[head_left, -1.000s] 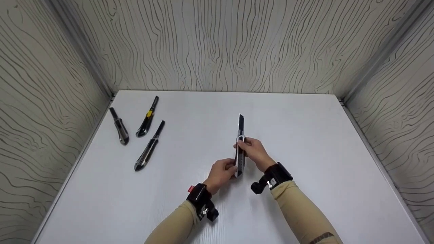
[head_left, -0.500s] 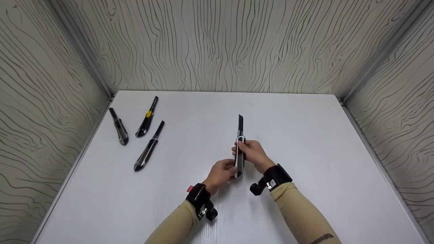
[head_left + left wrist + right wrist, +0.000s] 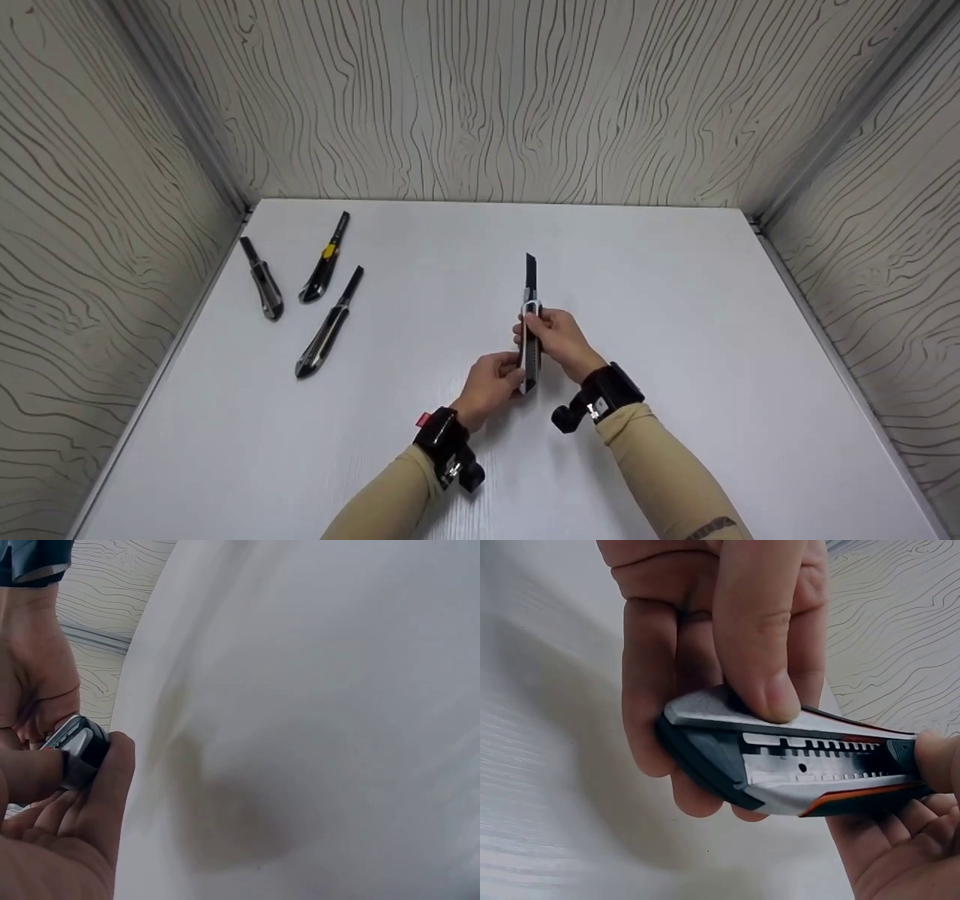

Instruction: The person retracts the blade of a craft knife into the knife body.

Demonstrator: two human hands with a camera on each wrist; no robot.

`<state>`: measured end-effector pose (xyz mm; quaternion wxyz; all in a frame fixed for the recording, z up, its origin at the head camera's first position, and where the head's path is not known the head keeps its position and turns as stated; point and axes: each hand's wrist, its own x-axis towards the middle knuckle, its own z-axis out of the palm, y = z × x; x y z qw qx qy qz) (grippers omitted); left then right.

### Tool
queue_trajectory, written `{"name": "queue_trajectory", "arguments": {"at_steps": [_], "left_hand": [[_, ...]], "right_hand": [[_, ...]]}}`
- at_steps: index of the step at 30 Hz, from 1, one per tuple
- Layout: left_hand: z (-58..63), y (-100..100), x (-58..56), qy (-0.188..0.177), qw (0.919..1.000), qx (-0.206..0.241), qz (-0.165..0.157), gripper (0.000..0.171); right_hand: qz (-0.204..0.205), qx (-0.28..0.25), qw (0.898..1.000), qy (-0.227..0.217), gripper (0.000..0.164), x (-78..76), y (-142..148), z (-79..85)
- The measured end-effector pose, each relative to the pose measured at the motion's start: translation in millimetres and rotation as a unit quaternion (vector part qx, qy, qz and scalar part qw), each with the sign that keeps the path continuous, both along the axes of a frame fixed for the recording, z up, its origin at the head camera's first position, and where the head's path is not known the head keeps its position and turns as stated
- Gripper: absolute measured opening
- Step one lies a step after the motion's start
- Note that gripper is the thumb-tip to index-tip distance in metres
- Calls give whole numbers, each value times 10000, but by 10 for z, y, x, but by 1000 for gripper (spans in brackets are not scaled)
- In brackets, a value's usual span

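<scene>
A snap-off utility knife with a silver and black body is held in both hands, blade pointing away toward the back wall. My left hand pinches its tail end between thumb and fingers. Higher up the body, my right hand grips it from the right. In the right wrist view the right thumb presses on the dark slider, beside a toothed metal track in the body. The dark blade extends from the front end. In the left wrist view only the tail end shows between fingers.
Three more utility knives lie on the white table at the left, all with blades out: a grey one, a black one with a yellow slider and a longer silver and black one. Wood-patterned walls enclose the table.
The held knife has turned slightly, its blade tip shifting a little left and its shine fading to dark. Both hands keep their hold in almost the same place.
</scene>
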<state>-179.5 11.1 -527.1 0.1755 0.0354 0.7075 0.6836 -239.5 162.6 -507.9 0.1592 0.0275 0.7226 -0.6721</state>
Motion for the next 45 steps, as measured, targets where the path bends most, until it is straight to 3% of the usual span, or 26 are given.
{"name": "queue_trajectory", "arguments": {"at_steps": [7, 26, 45], "left_hand": [[-24, -8, -19, 74, 9999, -124, 32, 33], [-20, -35, -32, 180, 9998, -35, 31, 34], [-37, -27, -62, 39, 9997, -148, 172, 33]], "right_hand": [[75, 271, 9995, 149, 34, 9, -34, 2], [108, 273, 9995, 137, 32, 16, -55, 31], [215, 381, 9986, 314, 32, 31, -51, 32]]}}
